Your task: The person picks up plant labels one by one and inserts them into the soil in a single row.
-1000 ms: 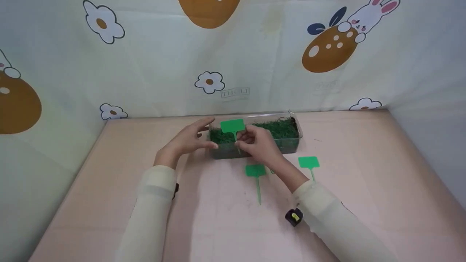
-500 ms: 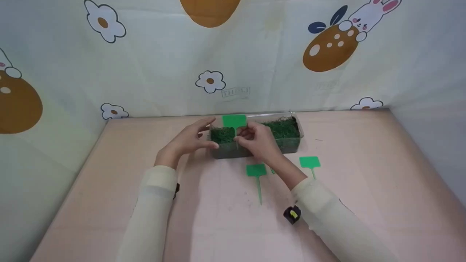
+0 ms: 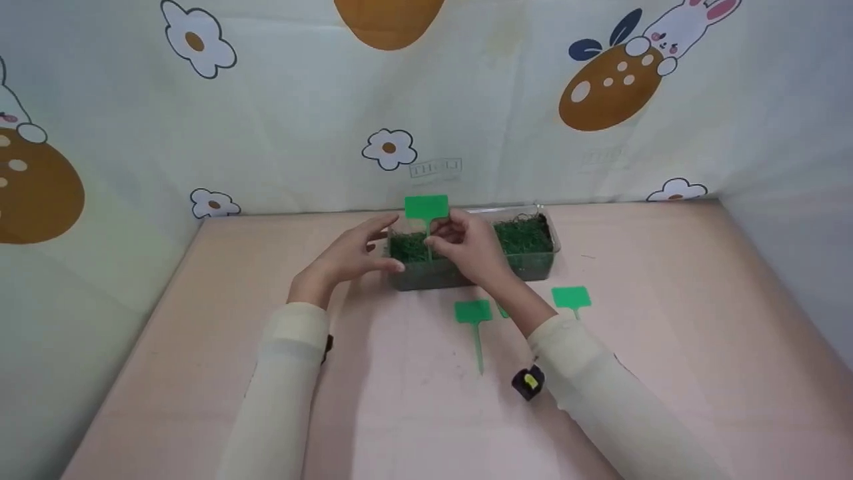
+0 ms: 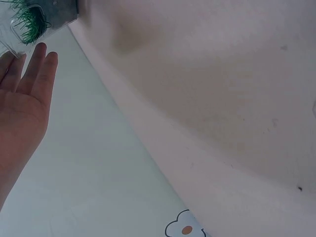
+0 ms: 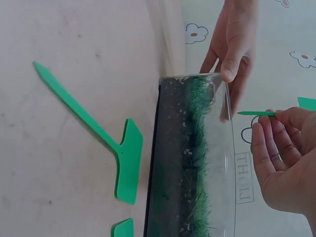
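A clear plastic planter box (image 3: 420, 281) with dark soil and short green grass (image 3: 523, 235) stands at the back of the table. My right hand (image 3: 478, 248) pinches the thin stem of a green plant label (image 3: 426, 207) between thumb and fingers, its flat head upward. In the right wrist view the pointed stem tip (image 5: 245, 113) is above the box rim. My left hand (image 3: 346, 255) is at the box's left end, fingers extended and thumb in front. The right wrist view shows its thumb (image 5: 230, 69) right at the rim corner.
Several more green plant labels lie before the box: one in the middle (image 3: 473, 311), one to its right (image 3: 571, 297), and one mostly hidden by my right wrist (image 3: 503, 311). A patterned cloth (image 3: 300, 133) hangs directly behind the box.
My right hand has lifted the plant label higher, so its head rises above the box's back rim. The left hand keeps its place at the box's end.
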`<state>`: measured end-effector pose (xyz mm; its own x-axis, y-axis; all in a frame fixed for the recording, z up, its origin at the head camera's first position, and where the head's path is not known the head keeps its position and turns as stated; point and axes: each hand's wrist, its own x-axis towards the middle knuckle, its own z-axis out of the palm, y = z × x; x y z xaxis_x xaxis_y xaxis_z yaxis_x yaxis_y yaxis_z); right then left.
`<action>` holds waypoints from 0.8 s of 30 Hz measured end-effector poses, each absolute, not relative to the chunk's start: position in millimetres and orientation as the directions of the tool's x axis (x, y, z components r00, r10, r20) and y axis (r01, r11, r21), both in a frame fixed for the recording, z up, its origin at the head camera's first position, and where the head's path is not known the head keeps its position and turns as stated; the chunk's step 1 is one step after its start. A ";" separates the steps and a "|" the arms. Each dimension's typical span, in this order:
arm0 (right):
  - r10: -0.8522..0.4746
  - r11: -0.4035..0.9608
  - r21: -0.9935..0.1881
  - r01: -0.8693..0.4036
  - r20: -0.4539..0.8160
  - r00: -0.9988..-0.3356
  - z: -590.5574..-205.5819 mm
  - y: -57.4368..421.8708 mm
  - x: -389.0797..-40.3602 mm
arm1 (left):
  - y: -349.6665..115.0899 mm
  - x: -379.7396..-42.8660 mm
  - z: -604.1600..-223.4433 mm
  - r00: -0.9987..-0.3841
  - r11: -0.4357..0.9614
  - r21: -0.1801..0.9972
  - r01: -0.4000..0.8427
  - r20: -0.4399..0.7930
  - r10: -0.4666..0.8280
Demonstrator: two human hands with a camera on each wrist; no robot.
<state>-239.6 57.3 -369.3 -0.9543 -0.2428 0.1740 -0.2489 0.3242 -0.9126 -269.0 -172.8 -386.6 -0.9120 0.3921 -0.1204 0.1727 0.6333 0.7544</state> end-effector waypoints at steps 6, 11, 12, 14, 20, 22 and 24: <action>-0.225 0.340 -0.910 -0.237 0.166 -0.960 -368.2 51.7 -246.7 | -172.2 -270.0 -385.3 -0.911 0.636 0.752 0.171 -0.124 0.392; -0.223 0.344 -0.905 -0.249 0.179 -0.958 -370.0 46.5 -254.1 | -172.4 -271.3 -385.5 -0.913 0.638 0.752 0.166 -0.128 0.388; -0.223 0.344 -0.905 -0.251 0.181 -0.958 -370.7 45.6 -255.6 | -172.4 -271.5 -385.3 -0.913 0.638 0.752 0.166 -0.128 0.387; -0.223 0.344 -0.905 -0.251 0.181 -0.958 -372.5 43.9 -258.4 | -172.2 -271.7 -384.7 -0.914 0.641 0.750 0.164 -0.129 0.385; -0.236 0.361 -0.903 -0.231 0.151 -0.960 -374.7 36.9 -264.4 | -172.9 -271.6 -384.0 -0.916 0.645 0.746 0.163 -0.128 0.380; -0.241 0.372 -0.900 -0.230 0.145 -0.960 -375.3 34.1 -266.7 | -173.5 -271.5 -385.1 -0.916 0.642 0.750 0.161 -0.129 0.380; -0.243 0.384 -0.895 -0.228 0.140 -0.960 -375.9 31.4 -269.0 | -173.9 -271.5 -386.2 -0.917 0.639 0.753 0.154 -0.132 0.377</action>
<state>-269.0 31.4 -375.9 -0.9599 -0.2429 0.1401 -0.2279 0.3843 -0.8947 -271.5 -173.9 -386.2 -0.9169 0.3766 -0.1320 0.1542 0.6394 0.7532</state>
